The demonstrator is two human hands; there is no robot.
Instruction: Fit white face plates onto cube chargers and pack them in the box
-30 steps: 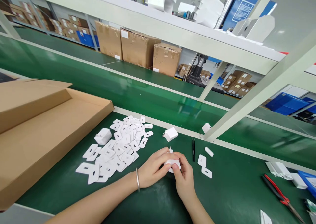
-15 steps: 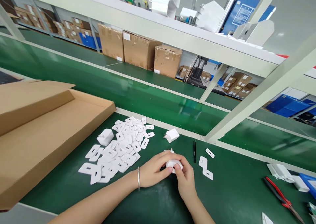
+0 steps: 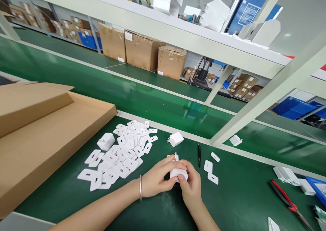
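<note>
A white plug-in charger (image 3: 178,174) is gripped between my left hand (image 3: 159,176) and my right hand (image 3: 191,181), with both thumbs pressed on its near side. Just behind my fingers, another white piece with a prong (image 3: 176,156) shows in part. Left of my hands lies a loose heap of flat white slotted plates (image 3: 127,153), with a white charger (image 3: 106,141) at its left edge. Beyond my hands rests a white charger with metal pins (image 3: 175,139). To the right lie black tweezers (image 3: 199,155) and three slotted plates (image 3: 213,178).
An open cardboard box (image 3: 51,136) fills the left side. A green conveyor belt (image 3: 152,98) runs behind the table, carrying a white charger (image 3: 235,140). A pale post (image 3: 244,112) rises at right. Red-handled pliers (image 3: 282,193) and white housings (image 3: 286,175) lie far right.
A white charger has come into view on the belt, right of the post. Both hands keep hold of their charger with barely any shift; the view has moved slightly.
</note>
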